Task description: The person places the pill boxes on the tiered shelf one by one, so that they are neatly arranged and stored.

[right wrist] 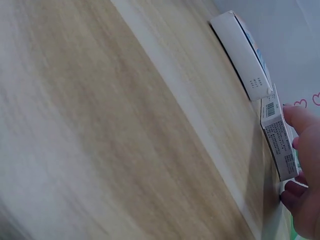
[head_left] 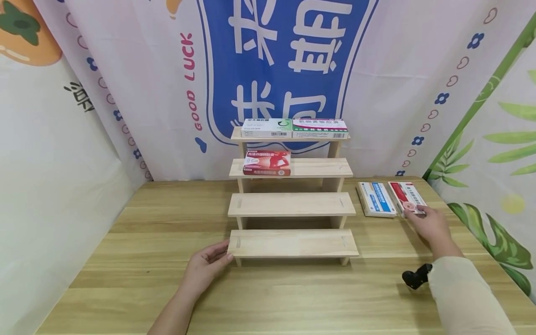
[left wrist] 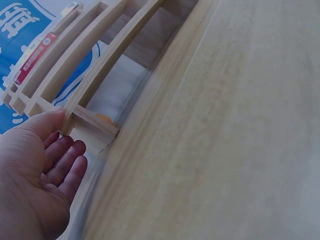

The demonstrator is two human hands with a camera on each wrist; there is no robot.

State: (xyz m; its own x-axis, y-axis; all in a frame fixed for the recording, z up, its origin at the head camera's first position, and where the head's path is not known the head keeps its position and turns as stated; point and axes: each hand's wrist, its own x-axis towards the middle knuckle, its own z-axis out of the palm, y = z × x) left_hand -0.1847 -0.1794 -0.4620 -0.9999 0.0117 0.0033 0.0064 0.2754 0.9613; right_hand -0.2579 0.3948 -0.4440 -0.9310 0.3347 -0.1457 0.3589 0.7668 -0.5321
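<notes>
At the left end of the lowest step of a wooden four-step stand (head_left: 293,244), my left hand (head_left: 200,275) pinches the corner between thumb and index finger; in the left wrist view the other fingers of this hand (left wrist: 37,172) are loosely bent. To the right of the stand, my right hand (head_left: 433,229) grips the near end of a red and white box (head_left: 405,195) lying on the table. The right wrist view shows the thumb and fingers of that hand (right wrist: 309,150) around the box (right wrist: 280,142). Beside it lies a blue and white box (head_left: 377,199).
The top step holds a green and white box (head_left: 266,128) and a purple, white and green box (head_left: 320,129). A red box (head_left: 267,163) lies on the step below, at the left. A black object (head_left: 416,277) is near the right sleeve. Printed cloth (head_left: 377,93) hangs behind the table.
</notes>
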